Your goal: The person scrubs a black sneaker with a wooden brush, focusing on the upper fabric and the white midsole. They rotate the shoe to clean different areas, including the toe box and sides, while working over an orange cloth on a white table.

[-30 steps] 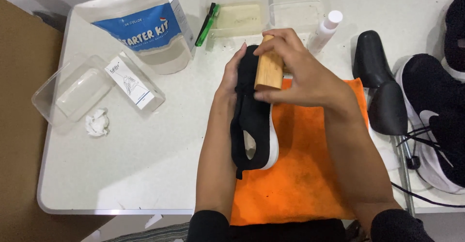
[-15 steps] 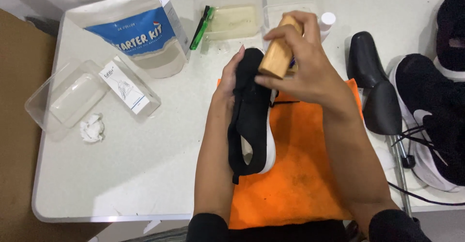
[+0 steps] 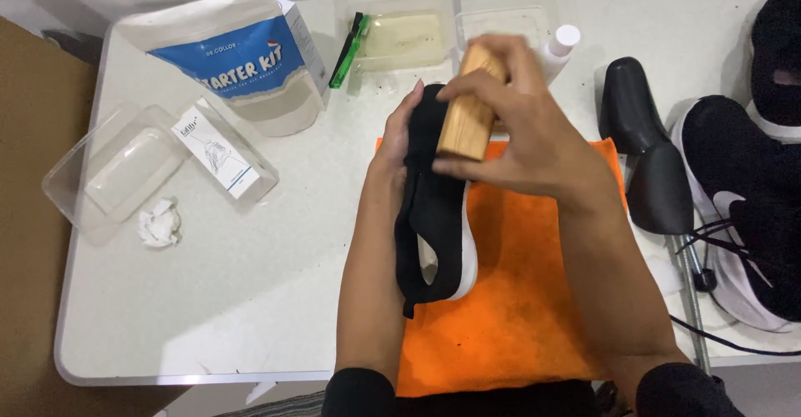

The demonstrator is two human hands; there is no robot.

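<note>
My left hand [image 3: 400, 129] holds a black shoe with a white sole [image 3: 438, 233] on its side above an orange cloth [image 3: 509, 300]. My right hand [image 3: 526, 138] grips a wooden-handled brush [image 3: 467, 108] laid across the shoe's far end, near the toe. The brush bristles face the shoe and are hidden. Both forearms reach in from the bottom edge, in black sleeves.
On the white table [image 3: 234, 300]: a pouch with a blue label [image 3: 238, 58], a clear lidded box with a small carton [image 3: 213, 146], a crumpled tissue [image 3: 158, 221], a tub of liquid [image 3: 400, 33] with a green-black brush [image 3: 349, 40], a white bottle [image 3: 561, 46], black shoe trees [image 3: 647, 158], more black shoes [image 3: 751, 208].
My right hand has carried the brush away from me, from the middle of the shoe to its far end. The left hand keeps the shoe where it was.
</note>
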